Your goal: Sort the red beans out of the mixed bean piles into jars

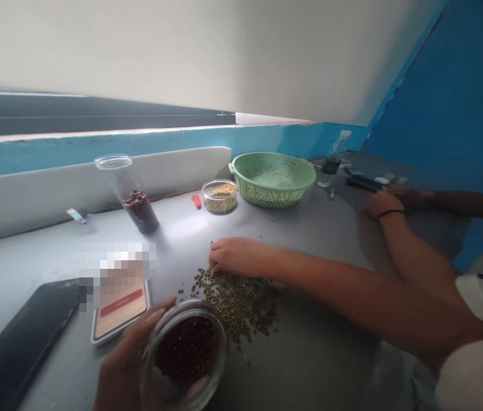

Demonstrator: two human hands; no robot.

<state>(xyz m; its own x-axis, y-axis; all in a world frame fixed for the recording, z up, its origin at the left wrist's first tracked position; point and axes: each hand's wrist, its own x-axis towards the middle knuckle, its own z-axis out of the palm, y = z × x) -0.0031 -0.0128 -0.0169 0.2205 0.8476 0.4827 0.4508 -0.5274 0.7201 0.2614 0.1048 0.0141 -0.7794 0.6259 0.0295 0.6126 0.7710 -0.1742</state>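
Observation:
My left hand is wrapped around the left side of a clear round jar at the bottom of the view. Its open mouth faces up toward me, and small dark red beans lie inside. Part of a finger shows at the jar's lower edge; I cannot tell whether it is behind or inside the wall. Just beyond the jar, a loose heap of green mung beans is spread over the grey table. Another person's hand rests at the far edge of that heap, fingers bent down. My right hand is out of view.
Left of the jar lie a lit phone and a dark phone-like slab. Behind stand a tall clear container of dark red beans, a small clear tub, a green basket and a bottle. Another person's arms reach in from the right.

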